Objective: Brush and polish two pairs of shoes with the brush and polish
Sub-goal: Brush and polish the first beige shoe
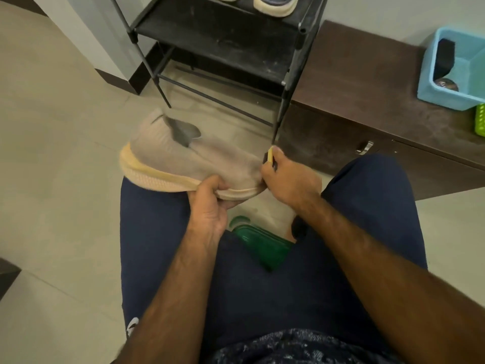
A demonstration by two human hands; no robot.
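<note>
One beige shoe (pixel 183 158) is held over the left knee, left hand (pixel 210 203) gripping its sole, right hand (pixel 288 179) closed round one brush (pixel 270 160) at its end; two more shoes (pixel 273 5) stand on the rack (pixel 217 35); white shorts logo (pixel 132 327) unreadable.

Domestic entryway, a shoe-storage corner. A black metal shoe rack (pixel 217 46) stands against a pale wall (pixel 86 27), with sneakers (pixel 273 6) on its upper shelf. Right of the rack, a low dark-brown cabinet (pixel 367 82) carries a blue plastic basket (pixel 446 97). Beige floor tiles (pixel 52 127) spread before the rack, and a dark skirting board (pixel 115 78) runs to its left.
</note>
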